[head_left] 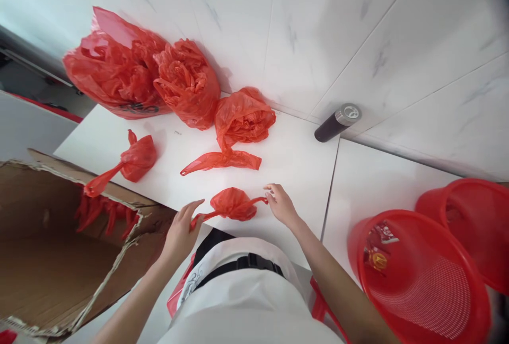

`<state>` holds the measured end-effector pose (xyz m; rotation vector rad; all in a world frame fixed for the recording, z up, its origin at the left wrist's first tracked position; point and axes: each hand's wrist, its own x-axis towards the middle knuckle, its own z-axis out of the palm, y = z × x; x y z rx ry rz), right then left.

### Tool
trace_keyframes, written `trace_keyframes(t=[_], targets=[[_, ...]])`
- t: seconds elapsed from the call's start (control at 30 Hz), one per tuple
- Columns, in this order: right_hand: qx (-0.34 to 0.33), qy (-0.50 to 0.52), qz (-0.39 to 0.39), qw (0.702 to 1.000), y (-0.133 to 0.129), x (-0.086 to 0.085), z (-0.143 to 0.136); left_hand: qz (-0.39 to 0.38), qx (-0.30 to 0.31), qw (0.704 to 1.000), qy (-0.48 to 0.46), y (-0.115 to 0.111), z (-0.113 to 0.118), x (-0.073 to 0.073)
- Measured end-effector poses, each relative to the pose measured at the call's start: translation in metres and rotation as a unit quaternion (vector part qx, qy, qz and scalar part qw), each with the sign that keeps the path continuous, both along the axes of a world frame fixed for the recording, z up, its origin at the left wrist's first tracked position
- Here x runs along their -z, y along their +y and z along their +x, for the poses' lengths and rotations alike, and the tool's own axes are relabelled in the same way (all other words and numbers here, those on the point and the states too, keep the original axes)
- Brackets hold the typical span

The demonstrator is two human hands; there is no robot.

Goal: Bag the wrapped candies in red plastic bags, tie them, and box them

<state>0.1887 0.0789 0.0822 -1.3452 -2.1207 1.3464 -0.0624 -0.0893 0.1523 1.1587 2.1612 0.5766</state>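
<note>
A small filled red plastic bag (233, 203) lies near the table's front edge, its two ends drawn out sideways. At its left end is my left hand (184, 227), the bag's end pinched low between thumb and fingers. My right hand (279, 203) closes thumb and fingers on the tip of the right end. Just behind lies a flat, empty-looking red bag (222, 161). Another small filled red bag (139, 158), its twisted end pointing to the box, rests on the left of the table.
Large bundles of red bags (119, 68) (191, 84) (246, 116) stand along the wall. A dark bottle (332, 125) leans in view at the back. An open cardboard box (51, 259) holds red bags at left; red baskets (417, 259) stand at right.
</note>
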Motion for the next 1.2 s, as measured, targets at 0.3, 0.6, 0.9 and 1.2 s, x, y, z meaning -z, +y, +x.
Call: trace_keyframes(t=[0.3,0.6,0.9,1.2], targets=[[-0.107,-0.142,0.202,0.963,0.056,0.023,-0.089,-0.012,0.287,0.948,0.137,0.044,0.034,0.043],[-0.06,-0.18,0.191,0.963,0.054,0.063,-0.043,-0.105,0.012,0.983,0.149,0.045,-0.115,0.05],[0.099,-0.041,0.3,0.948,0.001,0.04,-0.005,0.06,-0.168,0.978,0.111,0.092,-0.146,-0.001],[0.094,-0.081,0.353,0.927,-0.025,0.024,0.01,-0.02,0.065,0.946,-0.316,0.119,-0.016,-0.04]])
